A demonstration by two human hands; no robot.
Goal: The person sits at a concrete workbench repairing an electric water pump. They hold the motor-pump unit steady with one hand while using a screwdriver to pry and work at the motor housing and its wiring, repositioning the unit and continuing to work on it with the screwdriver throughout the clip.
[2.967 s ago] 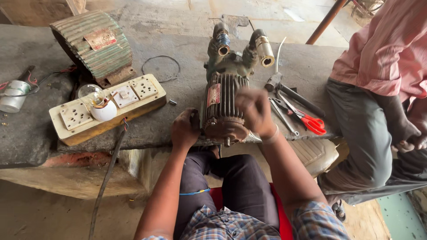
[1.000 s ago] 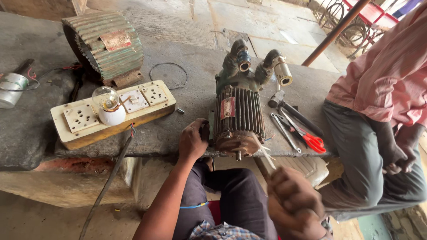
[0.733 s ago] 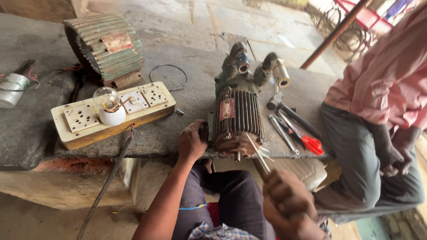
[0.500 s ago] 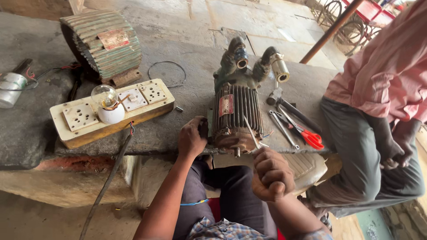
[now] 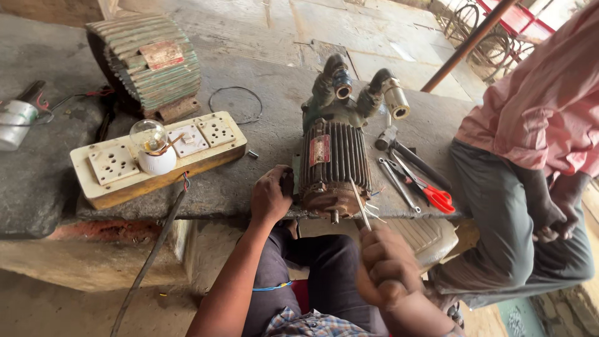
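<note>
- Tabletop [image 5: 262, 68]: rough grey stone slab, pitted and chipped at the front edge; carries everything, with the pump motor at its near edge so the seated person can reach the shaft end.
- Person in pink shirt [image 5: 536, 118]: sits right of the pump motor, grey trousers, hands resting on their lap, not working.
- Green motor casing [image 5: 146, 65]: ribbed, worn paint, far left of the pump motor, set aside.
- Pump motor [image 5: 334, 159]: dark finned cast-metal body, two pipe ports on top, bare shaft end facing the worker.
- Socket board [image 5: 159, 156]: wooden block with white sockets and a clear bulb, left of the pump motor.
- Left hand [image 5: 269, 196]: curled closed against the pump motor's left flank, bracing it steady.
- Right hand [image 5: 384, 268]: fist wrapped tight on a handle, in front of the pump motor.
- Screwdriver [image 5: 359, 203]: thin metal shank angled up to the motor's end face.
- Red-handled scissors [image 5: 427, 187] with spanners: just right of the pump motor, in reach.
</note>
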